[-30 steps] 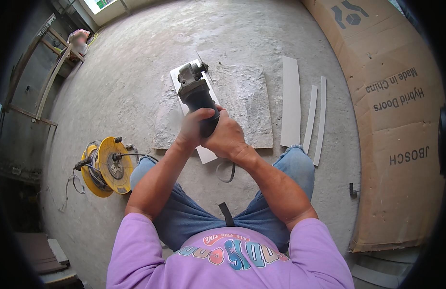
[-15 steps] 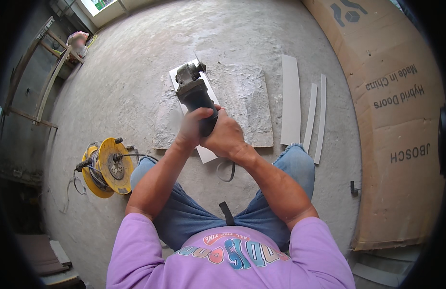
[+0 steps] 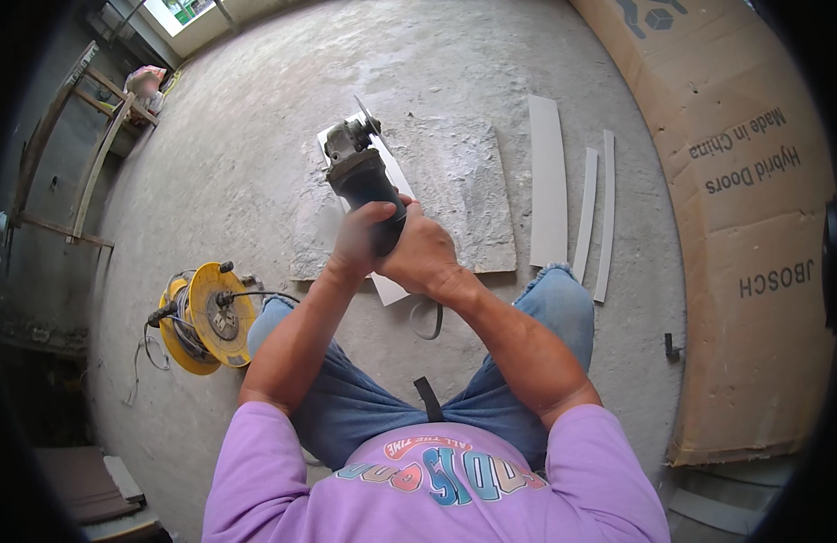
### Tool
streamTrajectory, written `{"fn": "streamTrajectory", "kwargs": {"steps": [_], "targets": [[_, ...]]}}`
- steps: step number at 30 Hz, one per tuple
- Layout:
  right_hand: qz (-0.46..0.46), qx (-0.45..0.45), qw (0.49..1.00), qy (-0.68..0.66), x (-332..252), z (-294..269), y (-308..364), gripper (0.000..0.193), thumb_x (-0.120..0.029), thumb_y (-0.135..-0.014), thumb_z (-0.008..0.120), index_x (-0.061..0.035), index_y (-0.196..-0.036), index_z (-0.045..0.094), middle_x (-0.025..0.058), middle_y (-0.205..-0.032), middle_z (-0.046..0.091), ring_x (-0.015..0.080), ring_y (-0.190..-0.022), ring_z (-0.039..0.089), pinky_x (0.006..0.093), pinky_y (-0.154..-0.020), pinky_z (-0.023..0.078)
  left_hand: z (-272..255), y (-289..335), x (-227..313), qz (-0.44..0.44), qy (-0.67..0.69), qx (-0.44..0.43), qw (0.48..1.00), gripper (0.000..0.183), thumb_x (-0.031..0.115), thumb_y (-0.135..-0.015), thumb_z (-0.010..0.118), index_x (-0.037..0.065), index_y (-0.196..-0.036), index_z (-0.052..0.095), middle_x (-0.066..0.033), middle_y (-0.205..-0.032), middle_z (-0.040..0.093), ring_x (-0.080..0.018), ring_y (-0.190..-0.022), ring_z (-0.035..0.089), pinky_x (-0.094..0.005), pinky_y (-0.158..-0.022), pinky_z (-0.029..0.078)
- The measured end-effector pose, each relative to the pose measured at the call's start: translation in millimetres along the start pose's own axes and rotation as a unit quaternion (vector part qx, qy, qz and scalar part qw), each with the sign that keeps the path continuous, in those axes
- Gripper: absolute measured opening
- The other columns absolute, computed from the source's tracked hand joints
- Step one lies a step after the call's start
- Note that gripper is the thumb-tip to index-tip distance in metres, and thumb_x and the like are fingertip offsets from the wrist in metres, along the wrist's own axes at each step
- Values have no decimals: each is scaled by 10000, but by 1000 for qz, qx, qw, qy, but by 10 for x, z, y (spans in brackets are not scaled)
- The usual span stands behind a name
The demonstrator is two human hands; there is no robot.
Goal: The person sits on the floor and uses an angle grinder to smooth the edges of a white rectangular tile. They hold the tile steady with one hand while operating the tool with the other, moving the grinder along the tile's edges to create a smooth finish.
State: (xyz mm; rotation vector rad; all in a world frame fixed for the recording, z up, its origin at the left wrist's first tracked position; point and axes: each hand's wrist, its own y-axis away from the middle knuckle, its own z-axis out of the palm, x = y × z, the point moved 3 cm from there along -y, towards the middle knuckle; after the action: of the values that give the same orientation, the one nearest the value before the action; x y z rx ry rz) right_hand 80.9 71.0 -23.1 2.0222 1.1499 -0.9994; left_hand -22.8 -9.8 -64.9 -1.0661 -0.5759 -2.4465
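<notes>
Gripping an angle grinder [image 3: 369, 188] with both fists closed round its dark body, the left hand [image 3: 353, 240] and right hand [image 3: 418, 244] meet near the middle of the view. Taking the hands as the dial's centre, the tool's head points to eleven o'clock, above a white strip [image 3: 390, 290] lying across a rough slab [image 3: 468, 204]; whether the disc touches the strip, I cannot tell. Three pale loose strips [image 3: 550, 181] lie toward two o'clock, a cardboard box [image 3: 744, 217] at three, and a yellow cable reel [image 3: 238, 299] at eight.
</notes>
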Motion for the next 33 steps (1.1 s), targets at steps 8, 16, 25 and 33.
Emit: {"fn": "streamTrajectory", "kwargs": {"steps": [8, 16, 25, 33], "targets": [[14, 11, 1000, 8, 66, -2, 1, 896, -280, -670, 831, 56, -1384, 407, 241, -1046, 696, 382, -1009, 702, 421, -896, 550, 8, 10, -21, -9, 13, -3, 1000, 385, 177, -812, 687, -2, -1134, 574, -136, -1032, 662, -256, -949, 677, -385, -897, 555], [-40, 53, 998, -3, -12, 145, -4, 613, -162, -650, 835, -14, -1187, 579, 111, -979, 708, 239, -908, 713, 371, -832, 546, 38, -14, -44, 66, -2, 79, 995, 332, 139, -704, 746, -7, -990, 662, -108, -903, 670, -207, -831, 650, -334, -815, 525], [-63, 53, 996, -20, 78, 195, -26, 626, -166, -676, 834, -4, -1222, 575, 120, -1033, 694, 239, -957, 693, 354, -880, 525, 30, -51, -53, 100, 32, 71, 992, 303, 88, -638, 780, 21, -907, 657, -98, -842, 648, -214, -757, 639, -350, -750, 520], [-80, 55, 995, -25, 61, 199, -16, 626, -181, -688, 849, 15, -1216, 576, 92, -1046, 680, 203, -956, 669, 329, -887, 505, 61, -20, -30, 114, 30, 93, 989, 265, 80, -614, 778, 14, -847, 670, -110, -814, 654, -234, -723, 641, -371, -731, 518]]}}
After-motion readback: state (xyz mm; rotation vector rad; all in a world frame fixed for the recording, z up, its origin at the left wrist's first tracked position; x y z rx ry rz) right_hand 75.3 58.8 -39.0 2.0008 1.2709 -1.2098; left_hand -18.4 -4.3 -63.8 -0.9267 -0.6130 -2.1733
